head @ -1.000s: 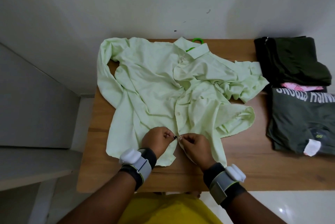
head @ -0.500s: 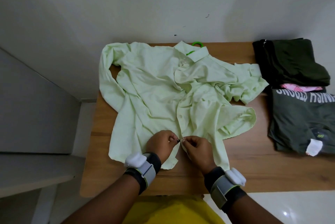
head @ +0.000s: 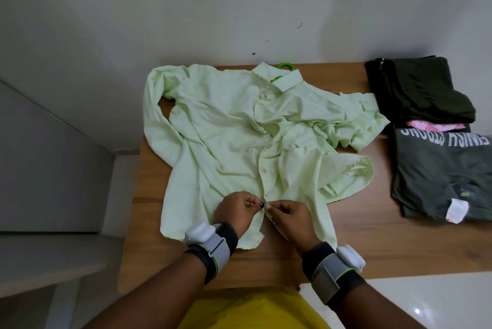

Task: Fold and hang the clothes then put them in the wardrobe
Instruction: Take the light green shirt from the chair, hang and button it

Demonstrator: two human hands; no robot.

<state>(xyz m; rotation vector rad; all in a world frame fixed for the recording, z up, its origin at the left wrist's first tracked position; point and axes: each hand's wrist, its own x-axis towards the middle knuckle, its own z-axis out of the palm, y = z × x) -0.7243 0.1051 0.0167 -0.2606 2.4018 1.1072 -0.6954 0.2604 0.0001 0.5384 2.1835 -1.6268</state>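
Green shirt (head: 226, 142) placket pinched between fingers (head: 275, 209).

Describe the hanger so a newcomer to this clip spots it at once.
On the wooden table lies a pale green shirt. At the table's far edge, the hook of a hanger pokes out from its collar. It alone is vivid green and thinly curved, unlike the cloth around it.

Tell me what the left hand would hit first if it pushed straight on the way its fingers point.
The right hand. The left hand pinches the green shirt with fingers aimed rightward, and the right hand's fingertips sit nearly against them at the button strip; whether they touch is unclear.
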